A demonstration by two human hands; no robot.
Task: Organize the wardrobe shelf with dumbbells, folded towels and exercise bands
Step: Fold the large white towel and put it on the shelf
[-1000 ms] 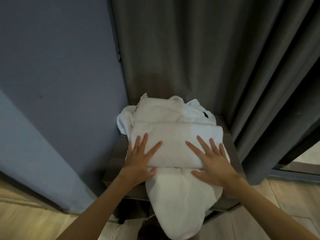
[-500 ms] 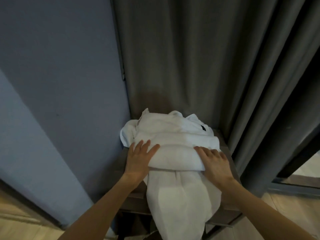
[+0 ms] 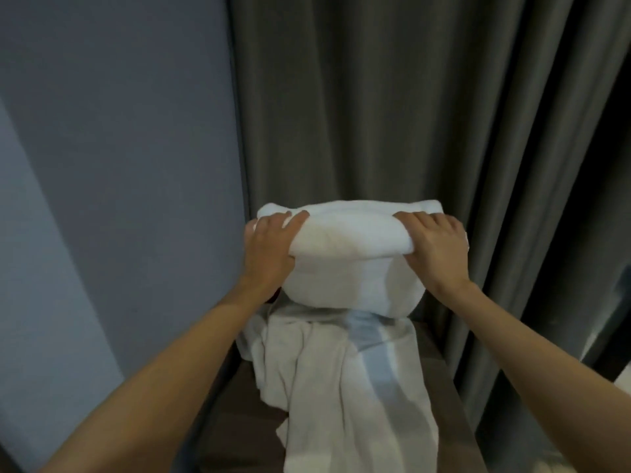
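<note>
A folded white towel [image 3: 351,244] is lifted in the air in front of the grey curtain. My left hand [image 3: 269,247] grips its left end and my right hand [image 3: 433,247] grips its right end, fingers curled over the top fold. Below it a second white towel [image 3: 341,377] lies loose on a dark wooden table [image 3: 440,377] and hangs over the front edge. No dumbbells or exercise bands are visible.
A grey curtain [image 3: 392,97] hangs close behind the table and along its right side. A blue-grey wall [image 3: 119,165] stands at the left. A small dark red object [image 3: 273,297] peeks out by my left wrist.
Both hands went from lying flat on the folded towel to gripping its ends, and lifted it off the table. The lower towel stayed on the table.
</note>
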